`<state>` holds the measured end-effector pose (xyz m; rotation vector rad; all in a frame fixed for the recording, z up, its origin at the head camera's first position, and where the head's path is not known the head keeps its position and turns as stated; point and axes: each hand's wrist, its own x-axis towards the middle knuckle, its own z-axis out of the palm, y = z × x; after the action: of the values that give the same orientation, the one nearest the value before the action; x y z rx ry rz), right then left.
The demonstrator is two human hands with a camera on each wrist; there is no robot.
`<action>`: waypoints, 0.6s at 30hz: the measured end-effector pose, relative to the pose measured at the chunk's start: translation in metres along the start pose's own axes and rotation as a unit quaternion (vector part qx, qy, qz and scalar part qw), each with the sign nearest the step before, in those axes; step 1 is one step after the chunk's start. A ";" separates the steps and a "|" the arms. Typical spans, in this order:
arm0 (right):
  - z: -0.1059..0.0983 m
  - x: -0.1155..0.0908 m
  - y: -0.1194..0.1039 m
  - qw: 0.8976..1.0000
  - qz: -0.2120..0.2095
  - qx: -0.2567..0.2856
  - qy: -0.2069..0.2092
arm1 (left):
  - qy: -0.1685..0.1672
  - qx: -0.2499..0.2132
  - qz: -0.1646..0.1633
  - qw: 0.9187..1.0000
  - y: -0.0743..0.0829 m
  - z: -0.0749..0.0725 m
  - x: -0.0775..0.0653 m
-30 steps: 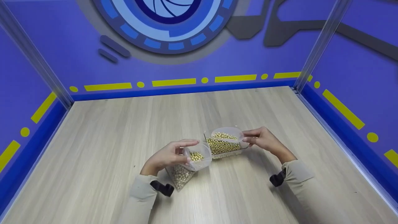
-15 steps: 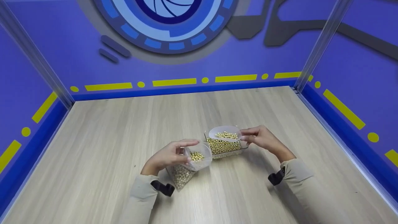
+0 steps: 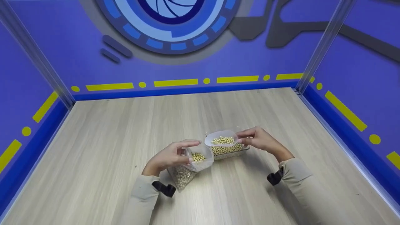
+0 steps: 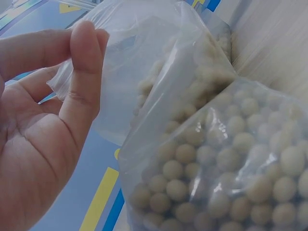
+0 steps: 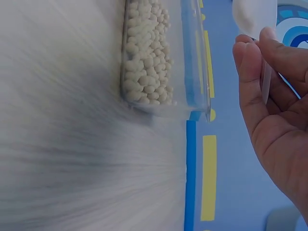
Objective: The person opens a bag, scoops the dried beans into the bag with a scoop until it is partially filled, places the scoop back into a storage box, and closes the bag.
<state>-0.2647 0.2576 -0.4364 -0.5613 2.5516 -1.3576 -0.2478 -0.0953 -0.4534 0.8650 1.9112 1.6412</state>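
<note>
My left hand (image 3: 168, 157) pinches the mouth of a clear plastic bag (image 3: 204, 162), holding it open. Round yellowish beans (image 4: 216, 159), probably soybeans, fill its lower part, which lies toward me. In the left wrist view thumb and fingers grip the film at the top. To the right, my right hand (image 3: 262, 141) holds a translucent white scoop (image 3: 210, 139) by its handle, with beans in its bowl. The scoop hangs over the left part of a clear box (image 5: 204, 67) of beans, its front edge close to the bag's mouth. The right wrist view shows the handle between thumb and fingers.
A light wood-grain table (image 3: 125, 131) bears the box and the bag. Blue-purple panels (image 3: 175, 72) with yellow marks enclose its back and sides. Metal corner posts (image 3: 318, 47) rise at the rear corners.
The right hand has brought the scoop, with beans in it, leftward from over the box toward the bag. The left hand and the bag have hardly moved.
</note>
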 end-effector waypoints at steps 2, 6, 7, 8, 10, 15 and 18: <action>0.001 0.001 -0.002 1.000 -0.006 -0.002 -0.009 | -0.001 -0.003 0.001 1.000 0.001 0.000 0.000; 0.003 0.003 -0.007 0.999 -0.019 -0.011 -0.024 | -0.001 -0.009 0.000 1.000 0.002 0.001 0.000; 0.003 0.004 -0.008 0.999 -0.024 -0.015 -0.028 | 0.001 -0.010 -0.002 1.000 0.002 0.001 0.000; 0.003 0.004 -0.009 0.999 -0.027 -0.020 -0.030 | 0.002 -0.010 -0.004 1.000 0.003 0.001 0.000; 0.004 0.005 -0.012 0.998 -0.033 -0.033 -0.033 | 0.003 -0.007 -0.007 1.000 0.003 0.002 -0.001; 0.005 0.008 -0.018 0.996 -0.054 -0.058 -0.037 | 0.005 -0.001 -0.009 1.000 0.002 0.001 0.000; 0.006 0.009 -0.022 0.994 -0.068 -0.072 -0.036 | 0.003 -0.005 -0.013 1.000 0.002 0.001 0.000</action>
<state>-0.2654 0.2383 -0.4218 -0.8088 2.6076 -1.1760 -0.2469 -0.0943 -0.4514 0.8280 1.9097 1.6386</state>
